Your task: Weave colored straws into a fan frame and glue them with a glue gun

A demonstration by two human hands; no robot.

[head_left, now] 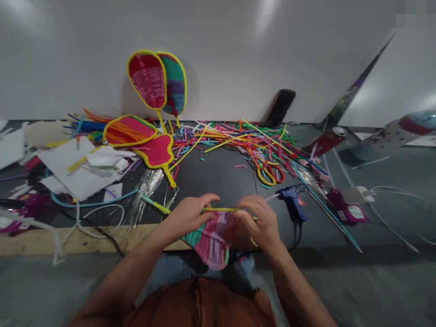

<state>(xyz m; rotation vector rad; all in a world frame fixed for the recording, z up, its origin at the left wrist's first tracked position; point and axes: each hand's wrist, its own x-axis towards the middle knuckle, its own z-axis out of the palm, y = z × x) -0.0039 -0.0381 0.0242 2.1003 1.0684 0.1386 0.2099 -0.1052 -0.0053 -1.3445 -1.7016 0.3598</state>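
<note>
- White panel (218,59): fills top of frame. Dark table (221,175): across the middle.
- Pipe-cleaner pile (235,136): loose, many colours, centre to right of centre, behind the hands.
- Left hand (190,215): lower centre, thumb and fingers closed on the pipe-cleaner panel's upper left.
- Right hand (260,220): just right of it, fingers curled in a pinch at the yellow pipe cleaner's right end; fingertips blurred, exact contact hard to tell.
- Red-and-pink fan-shaped piece (148,79): upper left, yellow rim and stem, upright near the white panel, overlapping a similar green-and-purple one (175,81).
- Pipe-cleaner panel (214,247): pink, purple and green bands, lower centre, between and below the hands at the table's near edge. Lower outline shows no yellow rim.
- Blue glue gun (293,202): right of centre, near right hand, unheld.
- Scissors (273,176): handles out of the pile, unheld.
- Yellow pipe cleaner (220,209): stretched between the hands along the panel's top edge.
- Step, judged: lining that strip up with the edge. Next move calls for left grip steady, right pinch keeping it taut and flush.
</note>
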